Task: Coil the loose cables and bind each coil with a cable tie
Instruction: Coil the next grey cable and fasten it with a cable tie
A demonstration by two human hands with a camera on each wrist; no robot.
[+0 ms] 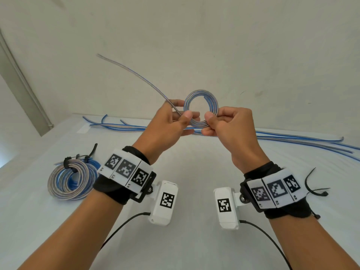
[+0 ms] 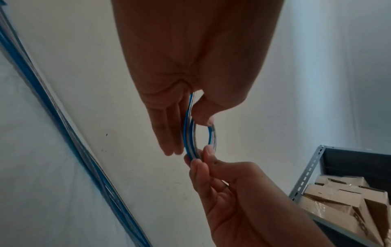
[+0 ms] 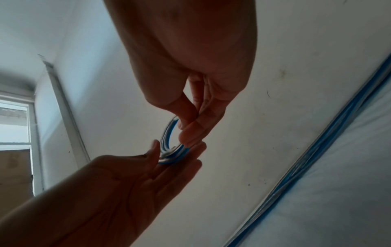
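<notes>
A person is winding a blue-and-silver cable into a small coil (image 1: 201, 108), holding it up in front of the wall above the white table (image 1: 194, 172). The left hand (image 1: 171, 121) is pinching the coil's near-left edge between thumb and fingers, a grip that seems meant to stop the turns from springing apart, while the right hand (image 1: 231, 125) is clenching thumb and curled fingers on the lower-right edge, probably steadying the ring for the next wrap. The unwound tail (image 1: 134, 75) is sweeping up and away to the left past the left hand, free of the table, so it looks ready to be fed round again.

Loose cables (image 1: 292, 139) are lying stretched along the far edge of the table, still waiting their turn. Finished coils (image 1: 72, 182), already bound with black ties, are resting near the left forearm. Spare cable ties (image 1: 315, 188) are lying just beyond the right wrist, within easy reach once the winding is done. Nothing appears to be blocking the hands, though the long tail could snag the loose cables below
</notes>
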